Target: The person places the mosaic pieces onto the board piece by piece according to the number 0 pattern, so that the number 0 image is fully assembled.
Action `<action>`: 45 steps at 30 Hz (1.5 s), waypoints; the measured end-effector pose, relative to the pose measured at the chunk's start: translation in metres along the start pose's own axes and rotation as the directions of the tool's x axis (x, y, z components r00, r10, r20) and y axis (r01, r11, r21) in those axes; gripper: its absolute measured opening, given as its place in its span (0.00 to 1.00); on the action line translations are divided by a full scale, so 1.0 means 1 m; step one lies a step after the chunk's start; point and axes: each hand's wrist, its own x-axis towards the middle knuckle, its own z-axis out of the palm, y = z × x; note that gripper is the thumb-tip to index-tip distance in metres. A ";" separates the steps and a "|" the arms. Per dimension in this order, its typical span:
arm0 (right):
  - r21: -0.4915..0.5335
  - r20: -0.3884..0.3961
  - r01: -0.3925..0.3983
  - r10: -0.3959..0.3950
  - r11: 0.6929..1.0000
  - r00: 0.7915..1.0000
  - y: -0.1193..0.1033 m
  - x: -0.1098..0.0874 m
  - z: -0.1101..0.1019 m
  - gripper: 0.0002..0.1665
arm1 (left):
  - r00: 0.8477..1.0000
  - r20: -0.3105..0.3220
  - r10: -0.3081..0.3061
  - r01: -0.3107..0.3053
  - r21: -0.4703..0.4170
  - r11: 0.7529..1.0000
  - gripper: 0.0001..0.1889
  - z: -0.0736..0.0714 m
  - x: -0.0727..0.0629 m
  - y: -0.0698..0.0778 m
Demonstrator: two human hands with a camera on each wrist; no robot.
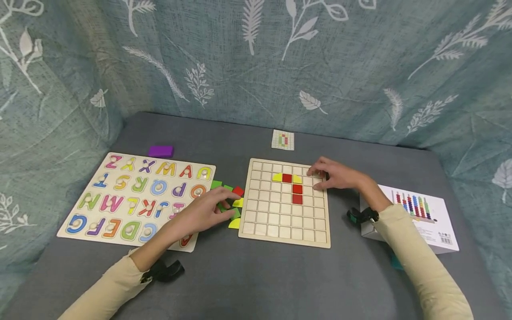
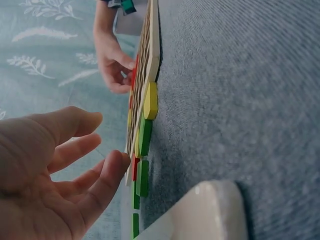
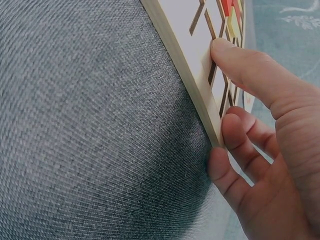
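Observation:
A square wooden grid board lies mid-table. In its upper part sit a red square between two yellow curved pieces, and two more red squares below, toward the right. My right hand rests at the board's upper right edge, thumb on the grid and fingertips along the rim. Over loose green, red and yellow pieces left of the board hovers my left hand. Its fingers are relaxed and apart, with nothing between them in the left wrist view.
An alphabet puzzle board with knobbed letters lies at the left, a purple block behind it. Behind the grid board is a small pattern card. A white box with an abacus picture stands on the right, partly behind my right forearm.

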 end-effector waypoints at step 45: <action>0.008 0.007 -0.001 0.000 1.000 1.000 0.001 0.001 -0.002 0.22 | 0.990 0.137 0.034 -0.077 0.322 0.944 0.11 -0.014 0.049 0.000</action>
